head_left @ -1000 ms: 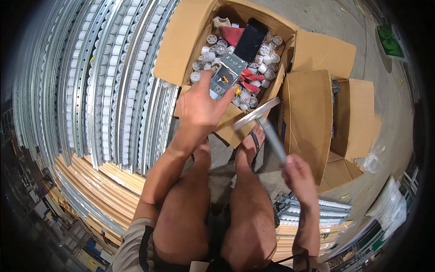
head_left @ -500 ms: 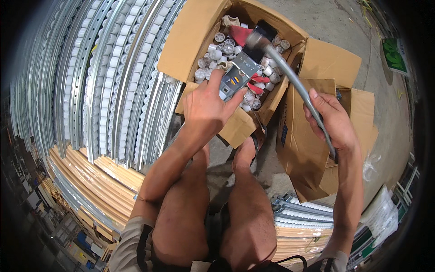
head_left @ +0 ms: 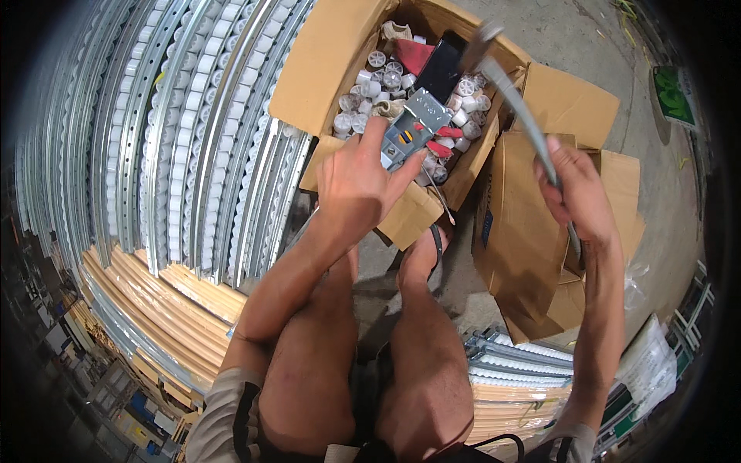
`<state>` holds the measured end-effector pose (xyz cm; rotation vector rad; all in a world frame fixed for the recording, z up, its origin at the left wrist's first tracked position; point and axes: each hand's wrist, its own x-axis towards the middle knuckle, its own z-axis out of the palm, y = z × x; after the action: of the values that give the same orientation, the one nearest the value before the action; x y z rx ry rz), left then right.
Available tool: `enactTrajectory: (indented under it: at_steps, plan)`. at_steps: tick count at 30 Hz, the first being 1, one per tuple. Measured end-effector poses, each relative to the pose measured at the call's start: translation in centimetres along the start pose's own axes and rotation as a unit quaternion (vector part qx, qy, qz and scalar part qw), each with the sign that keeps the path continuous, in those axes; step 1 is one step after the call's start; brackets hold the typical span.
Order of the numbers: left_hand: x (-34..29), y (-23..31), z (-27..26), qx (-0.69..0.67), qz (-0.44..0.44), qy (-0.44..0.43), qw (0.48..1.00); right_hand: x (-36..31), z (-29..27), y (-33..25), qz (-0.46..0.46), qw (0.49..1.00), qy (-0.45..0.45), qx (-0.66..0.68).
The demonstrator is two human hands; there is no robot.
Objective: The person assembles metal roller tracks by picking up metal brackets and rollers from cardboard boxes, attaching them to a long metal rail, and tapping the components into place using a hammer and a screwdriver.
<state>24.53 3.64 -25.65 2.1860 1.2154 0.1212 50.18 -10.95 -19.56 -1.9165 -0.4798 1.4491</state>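
My left hand (head_left: 356, 179) grips a galvanized metal bracket (head_left: 429, 113) between thumb and fingers, holding it tilted over the near side of an open cardboard box (head_left: 312, 65). A yellow and dark spot shows inside the bracket's opening. In my right hand (head_left: 580, 193) is the grey handle of a hammer (head_left: 515, 106); its head, smeared by motion, hangs over the box's far right side, apart from the bracket. White plastic rollers (head_left: 363, 104) fill the box, with red-and-white gloves (head_left: 413, 55) and a flat black object (head_left: 444, 63) lying on them.
Long metal rails with white rollers (head_left: 197, 116) are stacked at the left, above wrapped tan lengths (head_left: 166, 309). A second open cardboard box (head_left: 521, 224) stands at the right. More roller rails (head_left: 517, 363) lie near my right leg. A green-and-white packet (head_left: 673, 94) is on the far right.
The hammer head has risen away from the bracket, up and to the right, along with a small shift of my right hand. The left hand still holds the bracket, moved slightly right.
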Motion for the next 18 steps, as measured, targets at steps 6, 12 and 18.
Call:
enactTrajectory:
  at_steps: [6, 12, 18]
  plan:
    - [-0.4, -0.3, 0.7, 0.002, -0.005, 0.003, 1.000, 0.3, 0.8, 0.4, 0.018, 0.997, -0.023, -0.065]
    - [-0.1, -0.2, 1.6, 0.027, -0.010, -0.014, 0.999, 0.2, 1.6, 1.3, 0.043, 0.989, -0.022, -0.138]
    - [0.2, -1.7, 3.4, 0.015, 0.013, 0.008, 1.000, 1.0, 0.8, 2.6, 0.055, 0.991, -0.016, -0.124]
